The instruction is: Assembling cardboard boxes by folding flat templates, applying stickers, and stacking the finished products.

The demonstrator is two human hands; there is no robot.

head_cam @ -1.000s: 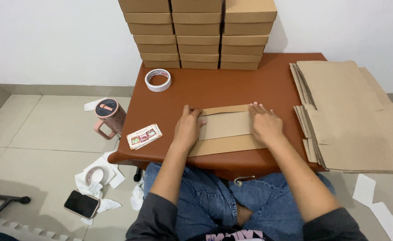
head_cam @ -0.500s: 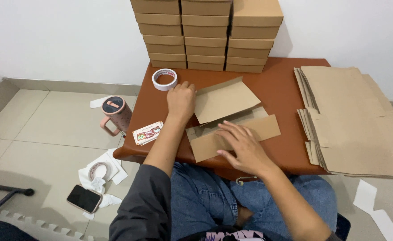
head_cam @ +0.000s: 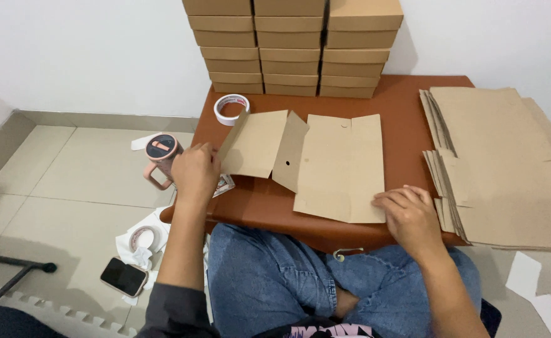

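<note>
A flat brown cardboard box blank (head_cam: 338, 166) lies unfolded across the reddish-brown table (head_cam: 401, 97), its left flaps raised a little. My left hand (head_cam: 195, 172) grips the blank's left flap near the table's left edge. My right hand (head_cam: 410, 216) presses flat on the blank's near right corner at the table's front edge, fingers spread. A small printed card (head_cam: 224, 184) lies partly under the left flap, beside my left hand.
Stacked folded boxes (head_cam: 291, 47) stand at the table's back. A pile of flat blanks (head_cam: 507, 163) fills the right side. A tape roll (head_cam: 231, 107) lies at the back left. On the floor: a pink mug (head_cam: 161, 156), another tape roll (head_cam: 143, 238), a phone (head_cam: 124, 276), paper scraps.
The folded cardboard has been opened out flat across the table. My left hand has moved out to the left flap; my right hand has shifted to the blank's near right corner.
</note>
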